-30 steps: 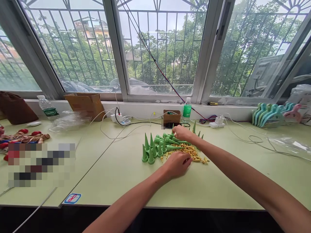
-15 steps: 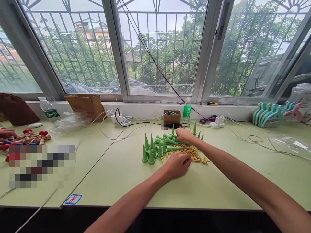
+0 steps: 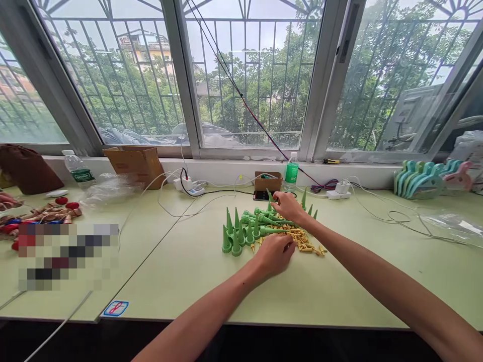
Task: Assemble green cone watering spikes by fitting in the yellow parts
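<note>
We take the pile of yellow pieces (image 3: 302, 240) on the desk (image 3: 181, 281) as our landmark. Our left hand (image 3: 277, 251) lies at the near side of this pile, with its fingers curled; we cannot tell whether its grip has a piece inside. Our right hand (image 3: 288, 205) is beyond the pile, and its grip is narrow, with the fingertips holding a tilted green cone (image 3: 269, 194). To the left of the pile there are upright cones (image 3: 236, 244), standing close together on their wide bases. Just behind the pile, other lying cones (image 3: 268, 219) are heaped. Farther behind it stand a small brown box (image 3: 262, 180) and a green-labelled bottle (image 3: 292, 172). Well to the left of the pile, another person's hand (image 3: 7, 200) is near red balls (image 3: 71, 205).
</note>
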Demonstrator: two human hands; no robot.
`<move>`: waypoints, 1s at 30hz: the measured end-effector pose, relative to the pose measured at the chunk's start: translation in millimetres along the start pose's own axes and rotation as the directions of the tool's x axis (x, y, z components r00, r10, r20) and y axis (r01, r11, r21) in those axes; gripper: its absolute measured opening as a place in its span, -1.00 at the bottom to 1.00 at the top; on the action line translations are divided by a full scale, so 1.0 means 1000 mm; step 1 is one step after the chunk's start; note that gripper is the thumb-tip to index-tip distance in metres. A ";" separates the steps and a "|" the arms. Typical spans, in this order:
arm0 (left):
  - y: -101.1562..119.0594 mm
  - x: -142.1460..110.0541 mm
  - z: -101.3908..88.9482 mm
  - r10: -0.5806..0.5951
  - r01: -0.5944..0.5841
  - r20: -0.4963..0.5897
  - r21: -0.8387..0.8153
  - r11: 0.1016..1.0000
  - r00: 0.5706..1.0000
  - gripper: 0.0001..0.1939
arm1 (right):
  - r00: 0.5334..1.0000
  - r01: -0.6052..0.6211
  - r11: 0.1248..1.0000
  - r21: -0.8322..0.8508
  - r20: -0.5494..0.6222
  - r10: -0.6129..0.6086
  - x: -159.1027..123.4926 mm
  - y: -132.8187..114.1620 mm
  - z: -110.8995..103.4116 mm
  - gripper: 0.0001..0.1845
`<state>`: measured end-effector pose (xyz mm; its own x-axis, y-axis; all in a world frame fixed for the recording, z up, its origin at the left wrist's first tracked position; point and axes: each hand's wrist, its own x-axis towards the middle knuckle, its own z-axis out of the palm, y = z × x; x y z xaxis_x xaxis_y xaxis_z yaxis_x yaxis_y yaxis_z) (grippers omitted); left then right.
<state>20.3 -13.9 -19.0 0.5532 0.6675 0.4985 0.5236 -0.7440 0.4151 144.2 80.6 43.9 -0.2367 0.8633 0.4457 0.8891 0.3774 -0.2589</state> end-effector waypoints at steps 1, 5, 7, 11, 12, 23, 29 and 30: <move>-0.001 0.001 0.000 -0.024 0.024 -0.031 -0.007 1.000 0.999 -0.69 | 0.997 0.013 0.998 0.056 -0.083 -0.009 -0.004 -0.001 -0.002 -0.84; -0.004 0.006 0.000 -0.105 0.094 -0.154 -0.077 0.993 0.983 -0.68 | 0.943 0.086 0.974 0.207 -0.332 -0.013 -0.027 -0.003 -0.008 -0.83; -0.005 0.008 -0.002 -0.132 0.107 -0.221 -0.122 0.987 0.966 -0.72 | 0.916 0.103 0.963 0.249 -0.400 0.005 -0.041 -0.002 -0.009 -0.80; -0.005 0.009 -0.005 -0.206 0.134 -0.344 -0.222 0.966 0.916 -0.90 | 0.898 0.170 0.944 0.283 -0.438 -0.031 -0.070 0.008 0.002 -0.77; -0.006 0.009 -0.006 -0.222 0.142 -0.363 -0.235 0.962 0.905 -0.88 | 0.898 0.179 0.940 0.290 -0.438 -0.036 -0.075 0.011 0.006 -0.76; -0.009 0.011 -0.006 -0.242 0.156 -0.156 -0.424 0.892 0.958 -0.80 | 0.928 0.170 0.925 0.340 -0.372 -0.034 -0.089 0.012 0.023 -0.64; -0.014 0.013 -0.006 -0.340 0.241 -0.080 -0.556 0.795 0.937 -0.75 | 0.939 0.138 0.907 0.397 -0.344 0.008 -0.089 0.016 0.016 -0.52; -0.015 0.014 -0.006 -0.358 0.243 -0.090 -0.578 0.779 0.930 -0.73 | 0.940 0.126 0.908 0.399 -0.342 0.020 -0.088 0.018 0.014 -0.53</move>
<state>16.7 6.3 -13.8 0.2684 0.8836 0.3838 0.1684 -0.4353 0.8844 175.3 16.0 -12.4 -0.0709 0.7040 0.7066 0.6209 0.5856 -0.5211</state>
